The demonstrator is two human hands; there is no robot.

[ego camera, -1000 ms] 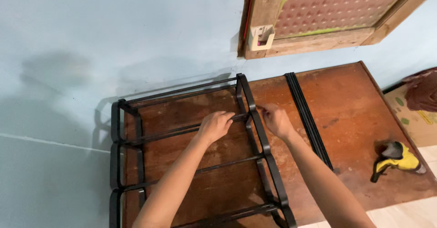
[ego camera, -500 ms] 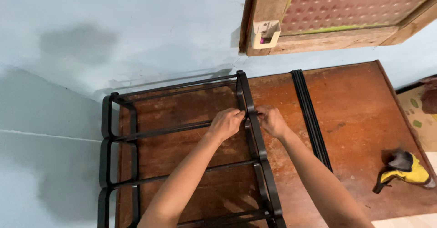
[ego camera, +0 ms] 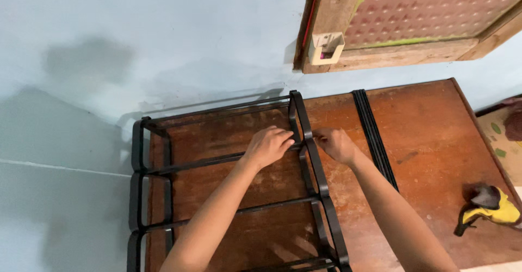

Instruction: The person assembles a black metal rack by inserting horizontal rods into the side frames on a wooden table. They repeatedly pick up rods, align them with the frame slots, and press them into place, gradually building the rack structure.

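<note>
A black metal rack frame (ego camera: 310,141) lies on a brown wooden table (ego camera: 435,141), with long thin rods spanning between two side rails. My left hand (ego camera: 268,146) closes over the end of a black cross rod (ego camera: 201,163) where it meets the right side rail. My right hand (ego camera: 336,144) pinches the same joint from the other side of that rail, fingertips against the rail. The joint itself is hidden by my fingers.
A bundle of loose black rods (ego camera: 374,136) lies on the table right of the frame. A yellow and black object (ego camera: 492,209) sits near the table's right edge. A wooden-framed panel (ego camera: 391,27) hangs on the pale blue wall above.
Both hands stay at the same joint on the right side rail. The view has shifted slightly, so the frame and table sit a little further right and lower in the picture.
</note>
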